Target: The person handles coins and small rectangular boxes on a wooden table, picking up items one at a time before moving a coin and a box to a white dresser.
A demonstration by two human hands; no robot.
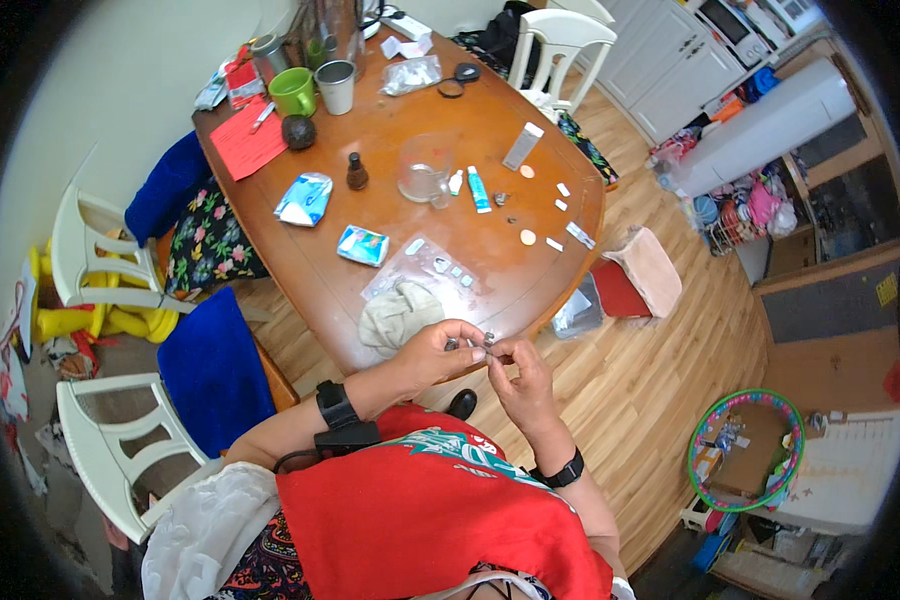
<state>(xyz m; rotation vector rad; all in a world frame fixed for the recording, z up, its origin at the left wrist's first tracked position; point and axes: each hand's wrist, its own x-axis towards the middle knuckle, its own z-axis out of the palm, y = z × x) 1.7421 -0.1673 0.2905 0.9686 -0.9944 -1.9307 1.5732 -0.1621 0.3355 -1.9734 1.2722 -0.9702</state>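
My left hand (438, 350) and my right hand (523, 382) meet at the table's near edge, fingertips pinched together. Between them is a small greyish metallic piece (489, 338), too small to name; which hand grips it, or whether both do, is hard to tell. Beside my left hand lies a crumpled beige cloth (398, 318). Just beyond the cloth is a clear plastic sheet (432, 268) with small pieces on it. Farther right on the table are a blue tube (478, 190), a glass mug (425, 172) and several small white pieces.
The wooden table (370, 130) also bears two tissue packs, a dark brown bottle (357, 172), a green mug (292, 93), a grey cup (336, 88) and a red paper (248, 140). White chairs (130, 440) stand at left. A red stool (628, 285) stands right of the table.
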